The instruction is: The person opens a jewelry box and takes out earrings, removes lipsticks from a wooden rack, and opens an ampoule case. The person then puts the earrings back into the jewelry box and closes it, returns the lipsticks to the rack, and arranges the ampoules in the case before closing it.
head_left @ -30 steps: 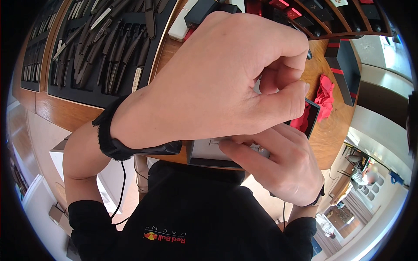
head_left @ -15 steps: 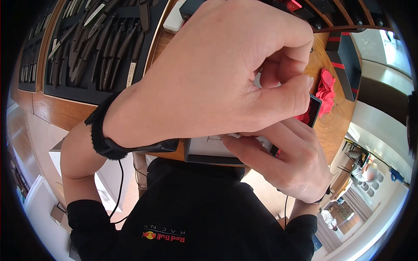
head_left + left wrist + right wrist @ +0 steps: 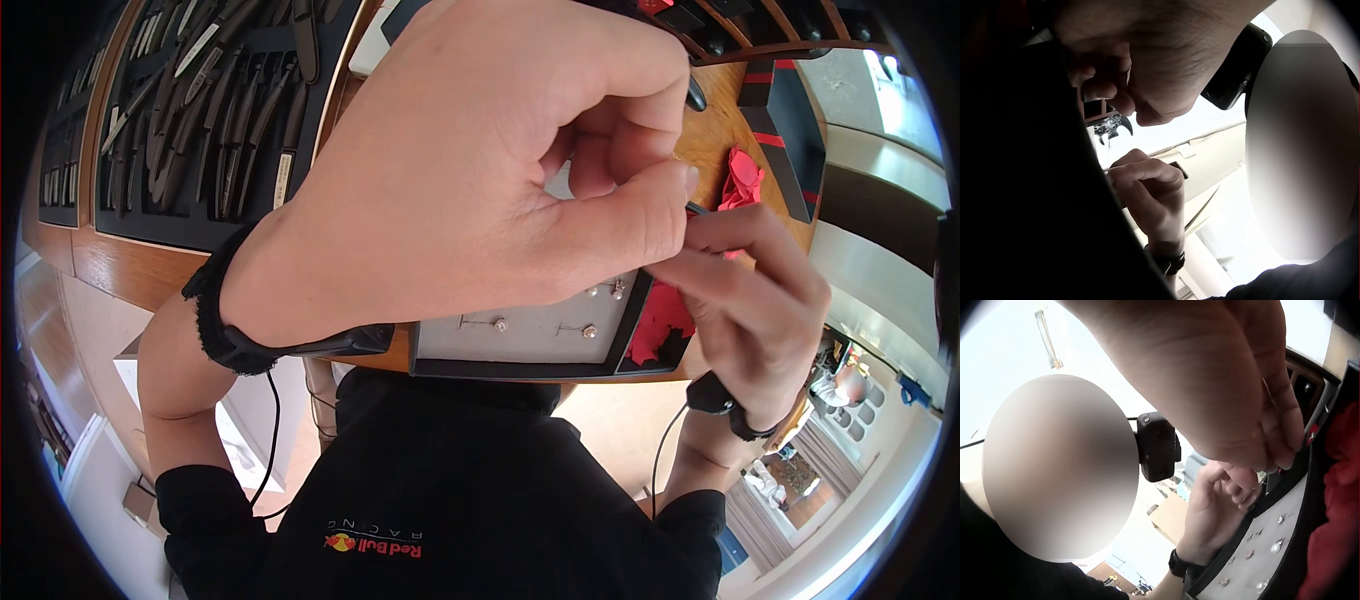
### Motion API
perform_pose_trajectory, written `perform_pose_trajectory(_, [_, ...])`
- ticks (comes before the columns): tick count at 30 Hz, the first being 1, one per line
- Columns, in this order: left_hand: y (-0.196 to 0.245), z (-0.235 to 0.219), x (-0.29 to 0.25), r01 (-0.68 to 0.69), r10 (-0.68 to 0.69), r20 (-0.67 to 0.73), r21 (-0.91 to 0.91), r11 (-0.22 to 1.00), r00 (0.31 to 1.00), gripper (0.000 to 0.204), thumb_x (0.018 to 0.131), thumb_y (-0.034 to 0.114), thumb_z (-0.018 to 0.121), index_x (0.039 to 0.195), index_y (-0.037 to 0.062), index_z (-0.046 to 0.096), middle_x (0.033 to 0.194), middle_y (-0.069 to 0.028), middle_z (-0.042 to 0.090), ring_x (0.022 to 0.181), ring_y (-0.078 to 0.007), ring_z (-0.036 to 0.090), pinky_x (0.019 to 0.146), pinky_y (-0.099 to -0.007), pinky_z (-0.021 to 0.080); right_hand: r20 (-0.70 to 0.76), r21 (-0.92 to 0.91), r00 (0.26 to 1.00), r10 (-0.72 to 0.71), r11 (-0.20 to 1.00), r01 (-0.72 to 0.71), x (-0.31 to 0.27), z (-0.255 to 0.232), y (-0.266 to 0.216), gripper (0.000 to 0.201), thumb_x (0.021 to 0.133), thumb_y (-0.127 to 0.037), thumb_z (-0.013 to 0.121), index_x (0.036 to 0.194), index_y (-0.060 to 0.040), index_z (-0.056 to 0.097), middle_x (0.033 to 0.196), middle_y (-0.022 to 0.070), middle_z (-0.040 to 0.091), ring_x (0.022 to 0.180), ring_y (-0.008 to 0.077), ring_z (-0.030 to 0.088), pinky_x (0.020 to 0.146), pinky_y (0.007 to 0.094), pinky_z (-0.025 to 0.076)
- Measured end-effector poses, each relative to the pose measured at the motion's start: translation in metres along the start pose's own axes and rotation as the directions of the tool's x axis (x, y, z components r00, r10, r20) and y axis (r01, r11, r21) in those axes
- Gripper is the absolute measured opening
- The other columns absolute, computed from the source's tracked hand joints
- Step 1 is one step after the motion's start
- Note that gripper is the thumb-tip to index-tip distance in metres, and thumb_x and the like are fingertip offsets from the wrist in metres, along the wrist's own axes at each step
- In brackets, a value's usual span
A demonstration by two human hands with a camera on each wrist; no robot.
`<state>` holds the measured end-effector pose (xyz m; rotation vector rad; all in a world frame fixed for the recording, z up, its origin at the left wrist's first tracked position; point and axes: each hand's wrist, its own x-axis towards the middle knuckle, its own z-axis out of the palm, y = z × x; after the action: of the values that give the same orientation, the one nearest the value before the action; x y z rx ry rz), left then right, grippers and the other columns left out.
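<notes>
My left hand [image 3: 490, 150] is raised over a black-edged tray [image 3: 520, 370] in the head view, its fingers curled and thumb tip close to the index finger. To its right my right hand [image 3: 760, 300] brings thumb and index finger together, fingertips beside the left thumb in this view. Whether either hand pinches something small, I cannot tell. On the tray's pale lining sit small earrings [image 3: 590, 330] with pearl-like, sparkling heads. The right wrist view shows several more of these studs [image 3: 1277, 545] in rows. Part of the tray is hidden under the left hand.
A black box with red petals [image 3: 665, 320] adjoins the tray's right side. More red petals [image 3: 742, 180] lie beyond on the wooden table, near a dark box with red bands [image 3: 785, 140]. A large tray of slim dark pieces [image 3: 230, 110] lies at left.
My right hand has lifted from the tray and moved up and right, uncovering several earrings. The left hand keeps its curled pose, shifted slightly left in the view.
</notes>
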<state>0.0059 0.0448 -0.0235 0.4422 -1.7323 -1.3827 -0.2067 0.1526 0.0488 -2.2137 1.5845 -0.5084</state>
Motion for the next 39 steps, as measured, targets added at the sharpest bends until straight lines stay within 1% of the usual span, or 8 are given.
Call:
perform_pose_trajectory(4, [0.0,0.003,-0.012,0.164,-0.161,-0.037,0.123,0.979,0.986,0.027,0.092,0.014,0.08,0.079,0.0073,0.058,0.07,0.0047,0.054,0.063,-0.0036,0.049,0.058,-0.021,0.038,-0.042,0.006,0.998,-0.035,0.999,0.035,0.01,-0.013,0.034,0.021,0.087,0.011,0.071,0.104,0.0002,0.078,0.091,0.0105,0.069,0.079,0.0218,0.068,0.071,0.0312,0.053])
perform_pose_trajectory(7, [0.01,0.0,0.0,-0.003,-0.01,0.058,0.228,0.974,0.998,0.025,0.092,0.011,0.079,0.08,0.0067,0.058,0.07,0.0045,0.055,0.063,-0.0035,0.05,0.059,-0.0208,0.038,-0.011,-0.039,1.0,0.011,0.999,-0.012,0.023,-0.021,0.051,0.023,0.093,0.011,0.067,0.112,0.0025,0.075,0.095,0.0121,0.07,0.08,0.0193,0.069,0.073,0.0307,0.054])
perform_pose_trajectory(11, [0.014,0.0,0.0,0.068,-0.08,0.054,0.199,0.978,0.995,0.023,0.091,0.008,0.079,0.079,0.0064,0.058,0.072,0.0034,0.056,0.066,-0.0042,0.051,0.059,-0.0215,0.038,0.11,0.029,0.992,0.055,0.998,-0.058,0.042,-0.023,0.071,0.025,0.091,0.01,0.07,0.114,0.0019,0.075,0.098,0.0124,0.073,0.083,0.0199,0.073,0.075,0.0307,0.057])
perform_pose_trajectory(17, [0.013,-0.004,0.0,0.099,-0.114,0.064,0.198,0.975,0.991,0.022,0.087,0.007,0.079,0.078,0.0053,0.058,0.071,-0.0004,0.057,0.064,-0.0091,0.05,0.059,-0.0254,0.037,0.317,0.045,0.948,0.022,0.998,-0.039,0.058,-0.014,0.074,0.028,0.085,0.009,0.074,0.112,-0.0011,0.075,0.098,0.0139,0.075,0.085,0.0248,0.076,0.077,0.034,0.061])
perform_pose_trajectory(28, [0.013,-0.006,-0.001,0.1,-0.123,0.103,0.201,0.974,0.987,0.021,0.086,0.007,0.079,0.079,0.0057,0.059,0.07,-0.0025,0.058,0.062,-0.0104,0.051,0.058,-0.0258,0.036,0.255,0.089,0.965,-0.067,0.995,0.046,0.06,0.001,0.083,0.008,0.086,0.001,0.072,0.094,-0.0017,0.07,0.086,0.0172,0.073,0.086,0.04,0.072,0.077,0.0474,0.056])
perform_pose_trajectory(30, [0.013,-0.006,-0.001,0.103,-0.125,0.102,0.2,0.974,0.987,0.021,0.086,0.007,0.079,0.079,0.0058,0.06,0.07,-0.0025,0.058,0.062,-0.0105,0.05,0.058,-0.0258,0.036,0.323,0.044,0.946,-0.006,0.999,-0.009,0.06,-0.005,0.083,0.016,0.086,0.004,0.075,0.102,0.0004,0.074,0.092,0.0136,0.075,0.083,0.0281,0.076,0.074,0.0354,0.059])
perform_pose_trajectory(37, [0.012,-0.008,-0.001,0.086,-0.111,0.101,0.222,0.971,0.989,0.019,0.086,0.006,0.08,0.083,0.0056,0.061,0.077,-0.0025,0.061,0.067,-0.0097,0.052,0.06,-0.0253,0.038,0.188,0.355,0.976,-0.11,0.934,0.037,0.068,-0.01,0.074,0.012,0.095,-0.008,0.076,0.1,0.0016,0.072,0.084,0.0144,0.073,0.08,0.0267,0.076,0.072,0.0349,0.059])
perform_pose_trajectory(39, [0.017,-0.004,0.0,0.114,-0.128,0.055,0.211,0.971,0.99,0.018,0.086,0.005,0.081,0.086,0.005,0.062,0.08,-0.0023,0.061,0.069,-0.0093,0.053,0.061,-0.0248,0.039,0.251,0.475,0.967,-0.041,0.876,-0.086,0.068,-0.014,0.065,0.011,0.1,-0.008,0.075,0.103,0.0025,0.072,0.094,0.0079,0.074,0.086,0.0139,0.071,0.08,0.0284,0.057])
